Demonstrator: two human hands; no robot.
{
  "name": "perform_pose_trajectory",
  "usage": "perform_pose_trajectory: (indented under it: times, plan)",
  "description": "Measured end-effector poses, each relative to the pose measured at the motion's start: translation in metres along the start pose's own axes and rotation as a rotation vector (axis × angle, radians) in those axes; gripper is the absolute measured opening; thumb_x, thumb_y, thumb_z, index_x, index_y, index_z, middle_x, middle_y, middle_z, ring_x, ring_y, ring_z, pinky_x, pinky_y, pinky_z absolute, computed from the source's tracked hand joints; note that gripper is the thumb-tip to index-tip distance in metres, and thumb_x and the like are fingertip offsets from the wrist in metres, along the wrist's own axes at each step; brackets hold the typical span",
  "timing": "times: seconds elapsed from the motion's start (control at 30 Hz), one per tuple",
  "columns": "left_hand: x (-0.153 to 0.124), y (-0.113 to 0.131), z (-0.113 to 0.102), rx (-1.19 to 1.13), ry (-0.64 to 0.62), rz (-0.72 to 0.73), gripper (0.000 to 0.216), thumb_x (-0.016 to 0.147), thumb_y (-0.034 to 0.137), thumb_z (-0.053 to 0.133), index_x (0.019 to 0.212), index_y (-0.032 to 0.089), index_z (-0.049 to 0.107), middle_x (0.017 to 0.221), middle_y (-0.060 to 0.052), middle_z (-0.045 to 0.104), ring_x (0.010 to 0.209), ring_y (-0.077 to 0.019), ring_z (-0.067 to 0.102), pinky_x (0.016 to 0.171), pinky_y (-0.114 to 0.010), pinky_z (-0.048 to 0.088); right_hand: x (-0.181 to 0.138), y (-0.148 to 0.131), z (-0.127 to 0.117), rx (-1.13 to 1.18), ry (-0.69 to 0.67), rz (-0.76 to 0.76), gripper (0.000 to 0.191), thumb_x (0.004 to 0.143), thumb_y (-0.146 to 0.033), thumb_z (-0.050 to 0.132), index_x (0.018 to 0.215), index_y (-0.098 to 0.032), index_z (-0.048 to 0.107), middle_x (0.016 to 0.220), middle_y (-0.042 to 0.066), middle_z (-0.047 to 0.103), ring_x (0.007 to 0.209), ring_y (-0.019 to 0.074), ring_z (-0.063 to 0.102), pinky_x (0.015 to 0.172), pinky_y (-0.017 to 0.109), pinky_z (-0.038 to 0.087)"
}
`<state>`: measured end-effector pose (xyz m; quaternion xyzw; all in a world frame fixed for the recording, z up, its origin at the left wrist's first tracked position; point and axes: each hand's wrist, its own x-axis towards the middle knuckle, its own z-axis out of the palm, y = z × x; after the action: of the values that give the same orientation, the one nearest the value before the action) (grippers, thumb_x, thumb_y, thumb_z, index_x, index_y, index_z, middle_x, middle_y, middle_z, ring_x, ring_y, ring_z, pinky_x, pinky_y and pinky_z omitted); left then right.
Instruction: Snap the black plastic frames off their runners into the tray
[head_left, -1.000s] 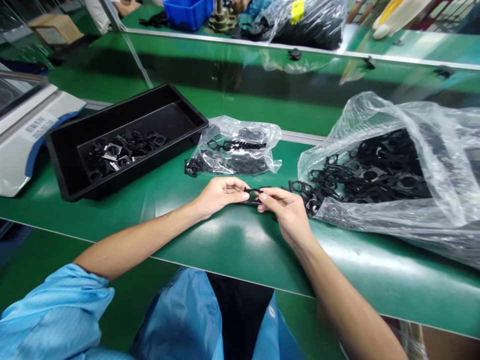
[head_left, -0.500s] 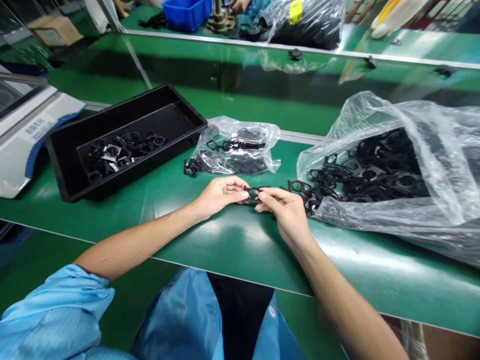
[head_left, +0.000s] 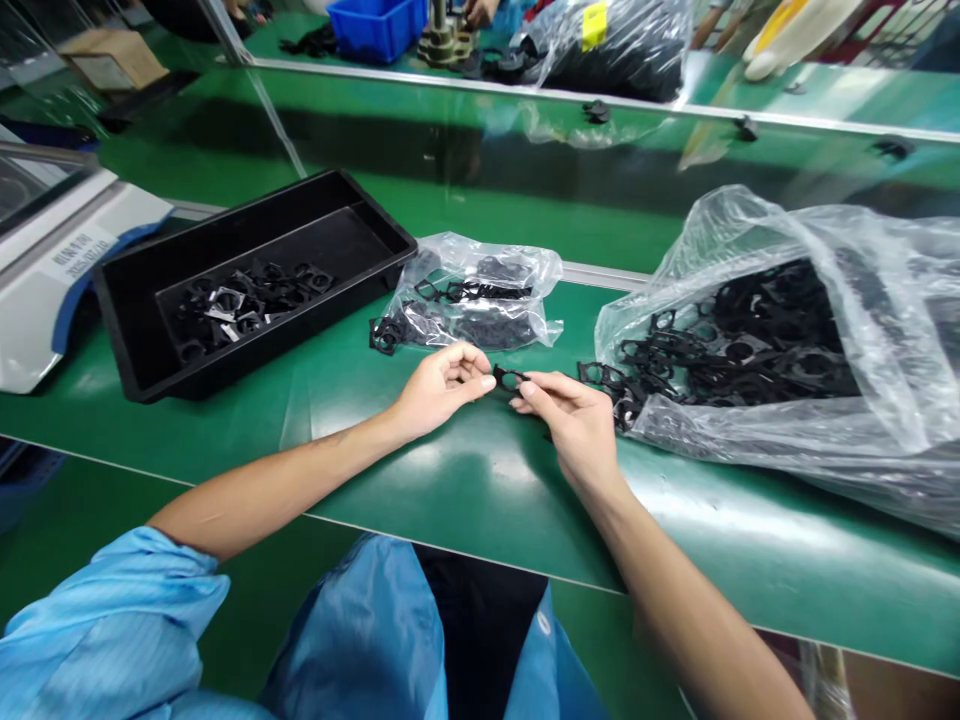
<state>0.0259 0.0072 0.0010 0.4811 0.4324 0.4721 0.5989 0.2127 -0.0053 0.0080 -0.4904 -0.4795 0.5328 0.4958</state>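
Observation:
A small black plastic frame (head_left: 511,378) with a round opening is held above the green table, between my two hands. My right hand (head_left: 576,410) pinches its right end with thumb and fingers. At its left end is my left hand (head_left: 448,388), fingers curled and thumb tip against the edge. To the right, a large clear plastic bag (head_left: 697,225) lies open with many similar black frames (head_left: 739,345), some spilling from its mouth. Behind my hands lies a smaller clear bag (head_left: 480,262) with black parts in it.
A black tray (head_left: 352,215) at the left holds a loose heap of black parts. Beside it stands a white and blue machine (head_left: 45,290). Across a clear divider are a blue bin (head_left: 375,28), another filled bag (head_left: 622,60) and a person's hand (head_left: 480,12).
The frame has been turned in my fingers, so its round opening now faces me more. My left fingers have loosened and shifted slightly up and left.

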Motion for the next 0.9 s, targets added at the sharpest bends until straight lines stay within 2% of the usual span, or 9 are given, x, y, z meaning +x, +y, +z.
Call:
perform_pose_trajectory:
  times: [0.07, 0.17, 0.3, 0.4, 0.5, 0.6, 0.7, 0.9]
  plan:
    - [-0.0005, -0.0003, 0.0008, -0.005, -0.007, 0.027, 0.034, 0.076, 0.04, 0.082, 0.083, 0.015, 0.06, 0.068, 0.002, 0.063, 0.062, -0.0082, 0.063, 0.061, -0.019, 0.051, -0.0015, -0.0008, -0.001, -0.139, 0.019, -0.152, 0.017, 0.077, -0.038, 0.082, 0.086, -0.023, 0.081, 0.09, 0.005, 0.074, 0.074, 0.0172, 0.07, 0.072, 0.034, 0.061]
    - [-0.0017, -0.0013, 0.0021, -0.071, -0.066, 0.018, 0.039, 0.076, 0.044, 0.083, 0.09, 0.015, 0.059, 0.073, 0.0, 0.068, 0.067, -0.0113, 0.069, 0.067, -0.023, 0.055, -0.0043, -0.0023, -0.0009, -0.371, -0.007, -0.358, 0.01, 0.082, -0.027, 0.076, 0.09, -0.026, 0.082, 0.093, 0.005, 0.073, 0.086, 0.0192, 0.069, 0.076, 0.035, 0.061]
    - [-0.0019, -0.0037, 0.0018, -0.122, -0.082, 0.006, 0.044, 0.073, 0.042, 0.086, 0.095, 0.015, 0.059, 0.075, 0.0, 0.07, 0.067, -0.0128, 0.071, 0.071, -0.025, 0.057, -0.0067, -0.0025, 0.0005, -0.479, -0.046, -0.489, 0.01, 0.084, -0.02, 0.071, 0.089, -0.024, 0.079, 0.094, 0.005, 0.069, 0.087, 0.0188, 0.068, 0.08, 0.036, 0.061]
    - [-0.0013, -0.0046, 0.0006, -0.121, -0.074, -0.002, 0.043, 0.073, 0.04, 0.086, 0.096, 0.015, 0.059, 0.076, 0.0, 0.071, 0.067, -0.0138, 0.073, 0.071, -0.026, 0.058, -0.0077, -0.0026, 0.0009, -0.405, -0.035, -0.439, 0.009, 0.084, -0.023, 0.071, 0.092, -0.023, 0.075, 0.099, 0.006, 0.067, 0.085, 0.0176, 0.068, 0.075, 0.033, 0.062]
    - [-0.0012, -0.0044, -0.0002, -0.115, -0.074, -0.017, 0.041, 0.074, 0.036, 0.085, 0.096, 0.015, 0.059, 0.076, -0.001, 0.072, 0.067, -0.0144, 0.073, 0.071, -0.027, 0.058, -0.0082, -0.0024, 0.0012, -0.297, -0.024, -0.314, 0.019, 0.084, -0.03, 0.073, 0.101, -0.023, 0.07, 0.101, 0.005, 0.066, 0.079, 0.015, 0.068, 0.075, 0.031, 0.063]
    - [-0.0016, -0.0036, -0.0004, -0.099, -0.069, -0.027, 0.039, 0.073, 0.034, 0.085, 0.095, 0.015, 0.058, 0.076, -0.001, 0.072, 0.066, -0.0144, 0.073, 0.07, -0.027, 0.058, -0.0081, -0.0018, 0.0019, -0.222, -0.058, -0.202, 0.028, 0.082, -0.033, 0.075, 0.107, -0.023, 0.066, 0.096, 0.003, 0.067, 0.076, 0.0135, 0.069, 0.076, 0.03, 0.061]
    - [-0.0024, -0.002, -0.0002, -0.077, -0.058, -0.041, 0.037, 0.072, 0.032, 0.084, 0.092, 0.015, 0.058, 0.074, -0.001, 0.072, 0.061, -0.0133, 0.071, 0.066, -0.026, 0.057, -0.0073, -0.0024, 0.0024, -0.184, -0.103, -0.116, 0.031, 0.08, -0.036, 0.078, 0.105, -0.022, 0.067, 0.091, 0.003, 0.068, 0.075, 0.014, 0.069, 0.076, 0.029, 0.06]
    - [-0.0036, 0.0034, 0.0008, -0.096, -0.059, -0.038, 0.036, 0.075, 0.027, 0.079, 0.103, 0.015, 0.061, 0.072, 0.001, 0.071, 0.06, -0.0116, 0.069, 0.066, -0.025, 0.057, -0.0049, -0.0031, 0.0013, -0.134, -0.149, -0.056, 0.041, 0.076, -0.043, 0.081, 0.108, -0.021, 0.069, 0.087, 0.002, 0.067, 0.076, 0.0148, 0.067, 0.071, 0.027, 0.059]
